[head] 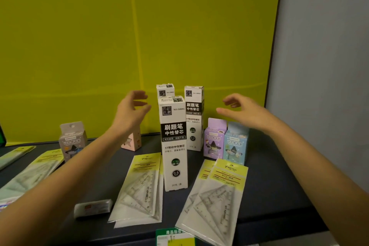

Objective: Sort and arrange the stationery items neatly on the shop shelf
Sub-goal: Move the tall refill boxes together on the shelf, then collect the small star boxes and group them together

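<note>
Three tall white refill boxes are seen upright on the dark shelf [269, 195] — the front box [174, 144] serves as landmark, with a second [165, 90] just behind it and a third [194, 118] behind to its right. The left hand [132, 111] is held above and left of the front box, the right hand [242, 110] well to its right — both spread, fingers curled, grasping nothing. Packets of set squares [140, 187] lie flat beside its base; the purple box [214, 139] and blue box [235, 144] stand to its right.
</note>
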The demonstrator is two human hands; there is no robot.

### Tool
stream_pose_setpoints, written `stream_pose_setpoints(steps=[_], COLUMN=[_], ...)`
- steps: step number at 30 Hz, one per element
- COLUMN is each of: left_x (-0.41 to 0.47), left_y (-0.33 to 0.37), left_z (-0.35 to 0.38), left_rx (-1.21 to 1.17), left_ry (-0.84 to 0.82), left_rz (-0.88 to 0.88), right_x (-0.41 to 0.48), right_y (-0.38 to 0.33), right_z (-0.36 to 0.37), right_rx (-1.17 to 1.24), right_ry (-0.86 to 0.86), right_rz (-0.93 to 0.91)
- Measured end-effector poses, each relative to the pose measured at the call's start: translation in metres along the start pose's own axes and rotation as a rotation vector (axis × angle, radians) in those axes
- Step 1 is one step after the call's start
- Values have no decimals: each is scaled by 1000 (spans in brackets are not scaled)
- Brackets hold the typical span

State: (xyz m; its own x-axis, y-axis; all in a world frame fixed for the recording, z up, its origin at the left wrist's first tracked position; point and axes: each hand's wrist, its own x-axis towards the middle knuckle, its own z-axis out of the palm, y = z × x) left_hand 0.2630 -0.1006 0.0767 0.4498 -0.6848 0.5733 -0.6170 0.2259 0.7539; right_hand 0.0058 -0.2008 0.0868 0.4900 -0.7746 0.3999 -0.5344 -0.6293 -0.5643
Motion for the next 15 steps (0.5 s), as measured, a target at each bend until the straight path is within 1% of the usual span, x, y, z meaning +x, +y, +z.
stream_pose_setpoints(steps=[1,3,4,6,8,10,12,15], left_x=[-6,-21,-31,-54,-79,-101,-119,-126], left_y=[4,15,22,41,58,73,85,98], left_z=[-6,-19,-24,-28,-25,-14,3,35], left_rx=[-47,-135,-158,-184,-171,-115,-39,134], left_ry=[87,212,244,245,202,118,-31,-256], left_rz=[33,115,162,265,356,411,429,409], right_x=[-9,-25,-32,-42,-48,-51,-52,-52], right_y=[7,23,30,41,51,59,65,69], right_z=[-2,-3,-3,1,7,17,24,21], right_rx=[11,53,76,127,172,198,249,336], right_ry=[45,104,108,67,11,-22,-16,38], right_rz=[1,27,58,127,170,180,175,172])
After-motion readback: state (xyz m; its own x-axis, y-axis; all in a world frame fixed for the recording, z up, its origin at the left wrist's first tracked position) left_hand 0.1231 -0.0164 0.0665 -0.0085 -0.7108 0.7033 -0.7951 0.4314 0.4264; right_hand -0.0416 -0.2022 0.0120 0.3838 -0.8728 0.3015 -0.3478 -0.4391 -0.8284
